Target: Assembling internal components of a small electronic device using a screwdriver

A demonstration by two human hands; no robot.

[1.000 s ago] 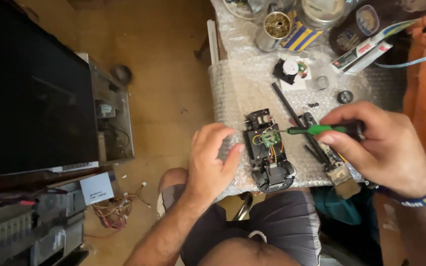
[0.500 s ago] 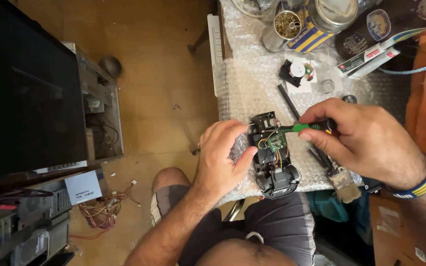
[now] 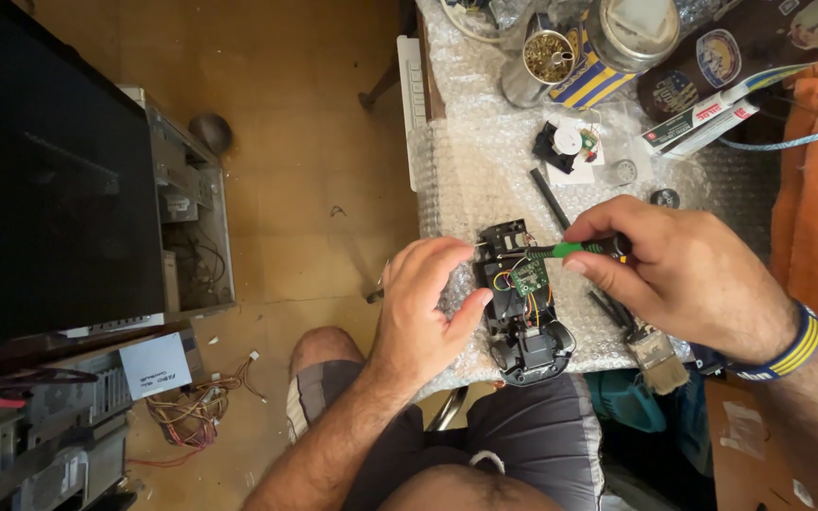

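Observation:
A black toy-car chassis [image 3: 523,326] with a small green circuit board [image 3: 528,276] and coloured wires lies on bubble wrap [image 3: 471,180] at the table's near edge. My left hand [image 3: 425,308] grips the chassis on its left side. My right hand [image 3: 679,270] holds a green-handled screwdriver [image 3: 565,250], its metal tip pointing left over the top end of the chassis, just above the circuit board.
A small black motor part [image 3: 560,147], a glue tube [image 3: 702,118], a jar of brass bits [image 3: 549,59], a lidded jar [image 3: 631,28] and a paintbrush [image 3: 650,345] lie about the table. An open computer case [image 3: 191,227] and loose wires [image 3: 186,412] sit on the floor at left.
The view shifted slightly. My right hand brought the screwdriver tip a little further left over the chassis; my left hand keeps its grip on the side.

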